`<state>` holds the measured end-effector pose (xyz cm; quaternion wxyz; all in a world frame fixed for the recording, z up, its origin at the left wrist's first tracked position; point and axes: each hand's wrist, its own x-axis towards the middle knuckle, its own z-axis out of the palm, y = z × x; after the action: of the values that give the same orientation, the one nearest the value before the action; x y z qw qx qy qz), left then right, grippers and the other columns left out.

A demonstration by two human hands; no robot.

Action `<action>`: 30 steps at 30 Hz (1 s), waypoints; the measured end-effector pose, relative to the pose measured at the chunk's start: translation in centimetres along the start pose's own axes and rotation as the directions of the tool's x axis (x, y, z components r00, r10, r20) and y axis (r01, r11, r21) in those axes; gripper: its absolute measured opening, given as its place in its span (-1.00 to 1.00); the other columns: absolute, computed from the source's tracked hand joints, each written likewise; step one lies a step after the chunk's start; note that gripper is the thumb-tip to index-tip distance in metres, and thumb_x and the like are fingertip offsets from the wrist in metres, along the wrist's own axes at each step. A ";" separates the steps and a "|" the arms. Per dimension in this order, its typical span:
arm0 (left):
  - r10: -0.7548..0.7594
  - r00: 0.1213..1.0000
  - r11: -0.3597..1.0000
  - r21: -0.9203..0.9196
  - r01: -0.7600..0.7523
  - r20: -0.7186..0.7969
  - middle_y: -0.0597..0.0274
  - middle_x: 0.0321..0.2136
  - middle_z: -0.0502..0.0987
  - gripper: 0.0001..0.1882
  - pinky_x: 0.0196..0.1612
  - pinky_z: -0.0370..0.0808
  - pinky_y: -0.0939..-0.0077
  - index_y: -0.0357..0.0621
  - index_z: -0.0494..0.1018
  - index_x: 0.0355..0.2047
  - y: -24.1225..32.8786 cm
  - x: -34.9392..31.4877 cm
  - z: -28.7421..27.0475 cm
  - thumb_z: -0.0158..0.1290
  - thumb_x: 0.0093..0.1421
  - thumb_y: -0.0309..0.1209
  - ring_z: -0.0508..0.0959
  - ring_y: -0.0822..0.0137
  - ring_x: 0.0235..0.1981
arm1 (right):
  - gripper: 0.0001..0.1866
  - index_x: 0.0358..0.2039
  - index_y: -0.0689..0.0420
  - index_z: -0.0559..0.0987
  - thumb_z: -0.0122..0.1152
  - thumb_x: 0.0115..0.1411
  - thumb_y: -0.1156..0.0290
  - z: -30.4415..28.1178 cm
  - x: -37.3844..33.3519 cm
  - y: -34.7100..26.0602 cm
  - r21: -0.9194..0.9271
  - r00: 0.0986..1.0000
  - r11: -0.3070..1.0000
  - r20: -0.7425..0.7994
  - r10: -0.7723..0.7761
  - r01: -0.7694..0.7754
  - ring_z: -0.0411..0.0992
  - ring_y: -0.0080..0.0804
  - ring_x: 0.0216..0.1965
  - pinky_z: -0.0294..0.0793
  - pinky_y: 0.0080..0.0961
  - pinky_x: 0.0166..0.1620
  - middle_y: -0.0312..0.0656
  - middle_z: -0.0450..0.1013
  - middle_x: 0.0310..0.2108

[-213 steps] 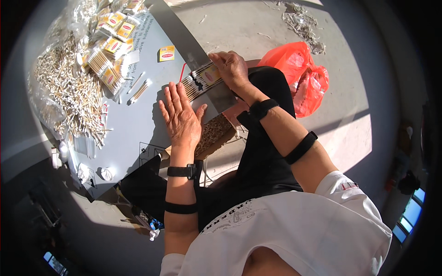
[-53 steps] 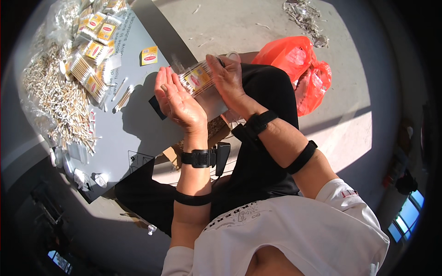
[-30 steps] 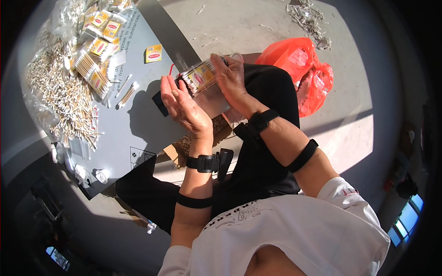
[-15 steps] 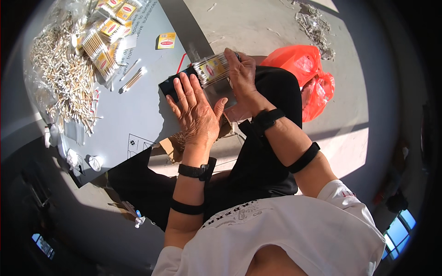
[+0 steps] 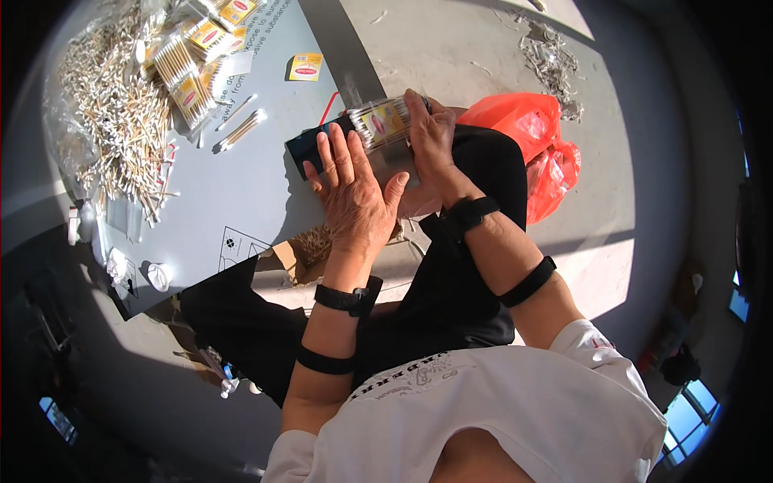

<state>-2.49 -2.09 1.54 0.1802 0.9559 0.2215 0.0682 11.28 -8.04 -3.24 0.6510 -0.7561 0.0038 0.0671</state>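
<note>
My right hand (image 5: 431, 141) grips a clear plastic packet of cotton swabs (image 5: 382, 122) with a yellow and red label, held above my lap at the near edge of the grey board (image 5: 241, 201). My left hand (image 5: 354, 197) is flat and open with fingers spread, its fingertips against the packet's near side. A dark flat object (image 5: 304, 147) lies on the board just under the packet. Both wrists wear black bands.
A big heap of loose cotton swabs (image 5: 113, 121) and several filled packets (image 5: 193, 64) lie at the board's far left. A single yellow label (image 5: 306, 67) and a few loose swabs (image 5: 240, 129) lie mid-board. A red plastic bag (image 5: 539, 153) sits on the floor at right. An open cardboard box (image 5: 310, 245) is near my knee.
Both hands lifted the swab packet off the board and brought it nearer. My left hand has opened flat against it while the right keeps hold.
</note>
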 end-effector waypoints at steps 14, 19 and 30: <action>0.191 0.978 0.976 0.091 -0.199 0.089 0.04 0.38 -0.11 -0.14 0.38 -0.25 -0.02 -0.14 -0.11 0.37 0.2 3.9 -0.1 -0.07 0.24 0.07 -0.14 0.08 0.40 | -0.66 -0.36 0.10 0.49 0.10 0.26 0.06 -2.2 -0.1 -1.4 0.538 0.829 0.632 0.321 0.458 -0.557 0.35 -0.57 -0.58 0.32 -0.60 -0.53 -0.35 0.39 -0.54; 0.228 0.966 0.964 0.111 -0.242 0.121 0.02 0.38 -0.10 -0.12 0.38 -0.23 -0.01 -0.18 -0.09 0.36 -0.3 4.1 -0.2 -0.02 0.22 0.05 -0.12 0.07 0.40 | -0.72 -0.45 0.12 0.55 0.21 0.21 0.15 -2.8 -1.0 -1.9 0.572 0.765 0.517 0.383 0.518 -0.637 0.23 -0.56 -0.68 0.26 -0.60 -0.58 -0.32 0.33 -0.65; 0.270 0.955 0.945 0.157 -0.288 0.123 -0.06 0.37 -0.12 -0.10 0.37 -0.23 0.01 -0.21 -0.15 0.37 -0.4 4.2 0.1 -0.28 0.27 0.22 -0.12 0.00 0.40 | -0.83 -0.55 0.16 0.55 0.27 0.16 0.42 -3.0 -1.7 -1.1 0.626 0.718 0.386 0.449 0.532 -0.678 0.26 -0.63 -0.68 0.21 -0.63 -0.59 -0.35 0.39 -0.66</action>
<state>1.15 0.12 1.56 0.0960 0.9919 0.0796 0.0256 9.99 -10.96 -1.53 0.8298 -0.3474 0.2507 0.3577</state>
